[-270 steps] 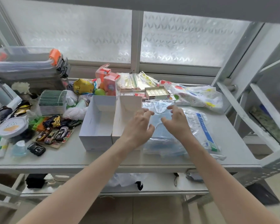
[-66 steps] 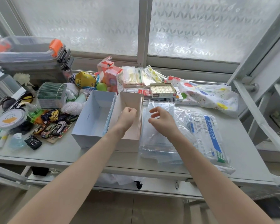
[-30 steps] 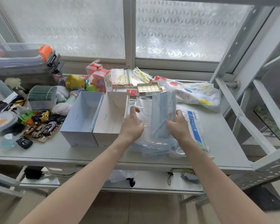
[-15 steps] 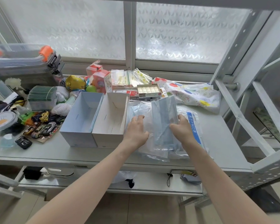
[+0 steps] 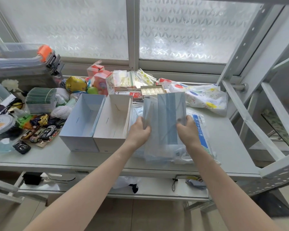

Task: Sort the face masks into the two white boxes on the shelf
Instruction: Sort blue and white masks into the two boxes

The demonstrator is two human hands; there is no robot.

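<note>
At frame center, the left hand (image 5: 139,130) and right hand (image 5: 188,130) pinch a blue mask (image 5: 169,117) upright, seemingly two. Separate them cleanly, then lower one flat into the nearer white box (image 5: 113,120), center-left.

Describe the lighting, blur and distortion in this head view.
Head view: bright, diffuse backlight through the frosted window; wide-angle bending of the shelf frame at right; slight motion blur on the blue masks both hands hold; no harsh shadows.

toy cars (image 5: 40,133), yellow ball (image 5: 75,84), storage bin (image 5: 22,64)
</note>
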